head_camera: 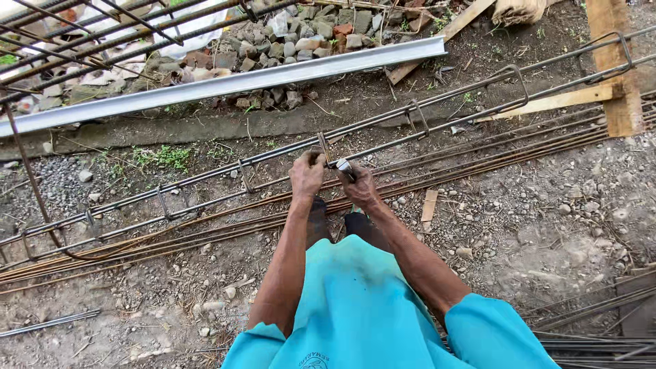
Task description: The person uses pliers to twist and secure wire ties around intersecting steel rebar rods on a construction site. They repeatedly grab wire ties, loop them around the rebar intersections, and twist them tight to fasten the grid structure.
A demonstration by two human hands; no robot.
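Head view. Left hand sits just left of frame centre, grip closed around a stirrup where it crosses the long rebar cage, pinning the joint so it does not slide. Right hand touches it at 3 o'clock, grip closed on a small metal tool, silver tip angled toward the same joint; looks like a tying tool, exact kind too small to tell. Tie wire itself not visible.

The cage runs from 8 o'clock to 2 o'clock across the frame, raised a little off the dirt ground, its far end resting by a wooden plank at 2 o'clock, probably so the hands can reach around the bars. More stirrups spaced along it. Loose straight rebars lie on the ground just beside the cage, on the near side.

A long grey metal channel lies at 11 o'clock, parallel to the cage, with a rubble pile behind it at 12 o'clock. Another rebar frame sits at 10 o'clock. Turquoise sleeves fill 6 o'clock.
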